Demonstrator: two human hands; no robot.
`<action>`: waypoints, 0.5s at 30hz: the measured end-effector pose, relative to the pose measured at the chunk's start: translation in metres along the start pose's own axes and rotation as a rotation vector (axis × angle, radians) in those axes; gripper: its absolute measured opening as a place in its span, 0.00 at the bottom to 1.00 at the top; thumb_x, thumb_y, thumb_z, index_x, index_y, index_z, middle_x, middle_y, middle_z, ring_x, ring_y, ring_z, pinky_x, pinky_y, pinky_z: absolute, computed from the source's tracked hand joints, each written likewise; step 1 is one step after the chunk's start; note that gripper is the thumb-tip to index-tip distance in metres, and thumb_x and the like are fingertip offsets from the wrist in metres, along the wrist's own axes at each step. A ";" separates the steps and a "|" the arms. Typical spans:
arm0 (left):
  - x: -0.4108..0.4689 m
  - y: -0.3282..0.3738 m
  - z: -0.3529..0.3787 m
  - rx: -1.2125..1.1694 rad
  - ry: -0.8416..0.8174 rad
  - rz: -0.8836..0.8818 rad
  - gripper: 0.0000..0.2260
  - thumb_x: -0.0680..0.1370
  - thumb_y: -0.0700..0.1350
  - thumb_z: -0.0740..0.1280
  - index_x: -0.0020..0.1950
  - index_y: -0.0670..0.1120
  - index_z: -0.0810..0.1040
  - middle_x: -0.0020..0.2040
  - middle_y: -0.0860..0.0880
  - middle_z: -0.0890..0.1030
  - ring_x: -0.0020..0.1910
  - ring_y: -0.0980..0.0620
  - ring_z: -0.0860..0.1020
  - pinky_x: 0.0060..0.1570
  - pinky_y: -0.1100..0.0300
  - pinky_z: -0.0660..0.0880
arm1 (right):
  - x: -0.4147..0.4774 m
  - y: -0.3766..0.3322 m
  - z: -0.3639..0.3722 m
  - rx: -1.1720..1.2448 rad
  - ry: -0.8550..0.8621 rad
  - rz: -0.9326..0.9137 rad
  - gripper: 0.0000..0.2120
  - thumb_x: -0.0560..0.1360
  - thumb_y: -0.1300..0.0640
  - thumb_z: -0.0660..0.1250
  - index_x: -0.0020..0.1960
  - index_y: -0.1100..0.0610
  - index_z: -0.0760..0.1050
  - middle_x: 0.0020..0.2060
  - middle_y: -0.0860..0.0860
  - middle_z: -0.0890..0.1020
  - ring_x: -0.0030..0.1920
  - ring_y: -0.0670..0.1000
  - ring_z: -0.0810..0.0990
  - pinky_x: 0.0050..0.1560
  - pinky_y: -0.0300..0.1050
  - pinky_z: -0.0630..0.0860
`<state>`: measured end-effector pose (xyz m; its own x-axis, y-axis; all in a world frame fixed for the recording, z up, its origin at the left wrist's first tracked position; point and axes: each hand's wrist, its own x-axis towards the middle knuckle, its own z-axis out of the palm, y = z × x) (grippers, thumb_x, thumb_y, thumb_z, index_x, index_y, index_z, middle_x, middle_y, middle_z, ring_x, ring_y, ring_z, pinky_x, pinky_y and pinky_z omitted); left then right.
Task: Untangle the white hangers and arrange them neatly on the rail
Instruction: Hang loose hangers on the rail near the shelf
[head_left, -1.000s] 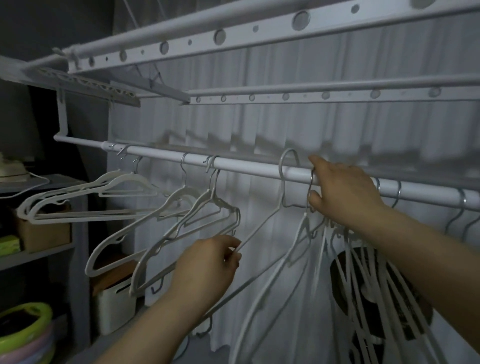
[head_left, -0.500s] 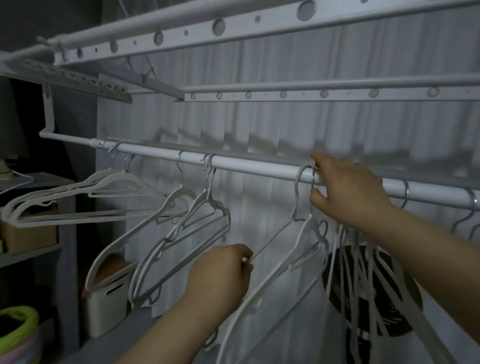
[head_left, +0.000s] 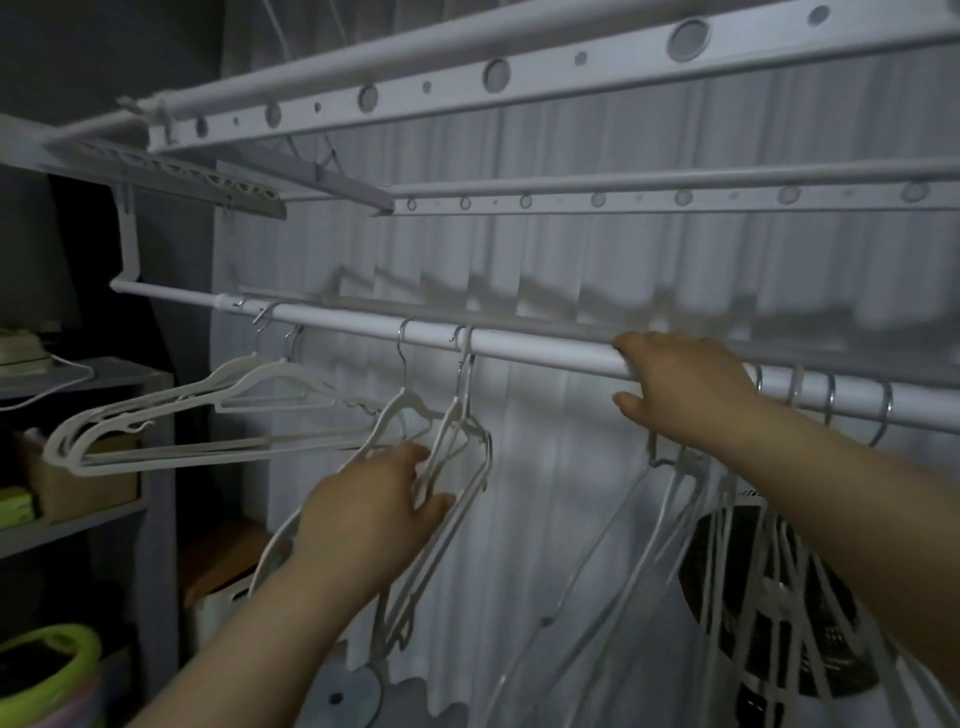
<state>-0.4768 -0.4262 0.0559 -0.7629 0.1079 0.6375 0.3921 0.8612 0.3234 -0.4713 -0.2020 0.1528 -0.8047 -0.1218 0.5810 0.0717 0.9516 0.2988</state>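
A white rail (head_left: 545, 349) runs across the view with white hangers on it. Two hangers (head_left: 156, 431) hang tilted at the far left. A pair in the middle (head_left: 460, 415) hangs by its hooks, and my left hand (head_left: 374, 512) holds its arms between thumb and fingers. My right hand (head_left: 685, 389) wraps over the rail with the thumb underneath. One hanger (head_left: 667, 470) drops from under that palm, its hook hidden. A tangled bunch of hangers (head_left: 737, 582) hangs below my right forearm, and several hooks (head_left: 831, 395) sit on the rail beyond it.
Two perforated drying racks (head_left: 498, 73) run overhead. A black fan (head_left: 779, 608) stands behind the tangled bunch. On the left are a grey shelf (head_left: 78, 525), a white bin (head_left: 223, 608) and a green basin (head_left: 52, 654). A white curtain (head_left: 561, 493) hangs behind the rail.
My left hand has let go of the loose hanger's arm and moved left onto the middle pair. That hanger's hook, raised beside the rail before, is now hidden under my right hand.
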 end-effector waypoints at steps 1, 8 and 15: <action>-0.001 -0.001 0.000 0.044 -0.074 -0.006 0.20 0.76 0.56 0.60 0.66 0.54 0.67 0.62 0.53 0.75 0.60 0.52 0.74 0.55 0.60 0.71 | 0.000 0.001 0.002 -0.011 0.000 0.009 0.22 0.76 0.50 0.60 0.68 0.54 0.62 0.63 0.53 0.72 0.62 0.55 0.71 0.58 0.47 0.65; 0.003 -0.021 0.016 0.341 -0.083 -0.005 0.15 0.76 0.47 0.60 0.61 0.54 0.74 0.60 0.53 0.76 0.60 0.50 0.72 0.52 0.60 0.69 | -0.006 0.010 0.007 -0.038 0.043 0.041 0.20 0.76 0.54 0.59 0.67 0.54 0.64 0.60 0.53 0.74 0.59 0.55 0.71 0.53 0.46 0.68; 0.002 -0.031 0.009 0.466 -0.111 -0.043 0.14 0.75 0.54 0.63 0.55 0.48 0.78 0.57 0.51 0.75 0.59 0.48 0.71 0.57 0.56 0.65 | -0.007 0.012 0.009 -0.027 0.073 0.037 0.20 0.76 0.54 0.60 0.67 0.54 0.64 0.58 0.54 0.75 0.58 0.56 0.72 0.53 0.47 0.69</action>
<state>-0.4946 -0.4482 0.0410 -0.8333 0.0982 0.5441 0.1062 0.9942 -0.0167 -0.4699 -0.1871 0.1458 -0.7563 -0.1076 0.6453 0.1173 0.9481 0.2955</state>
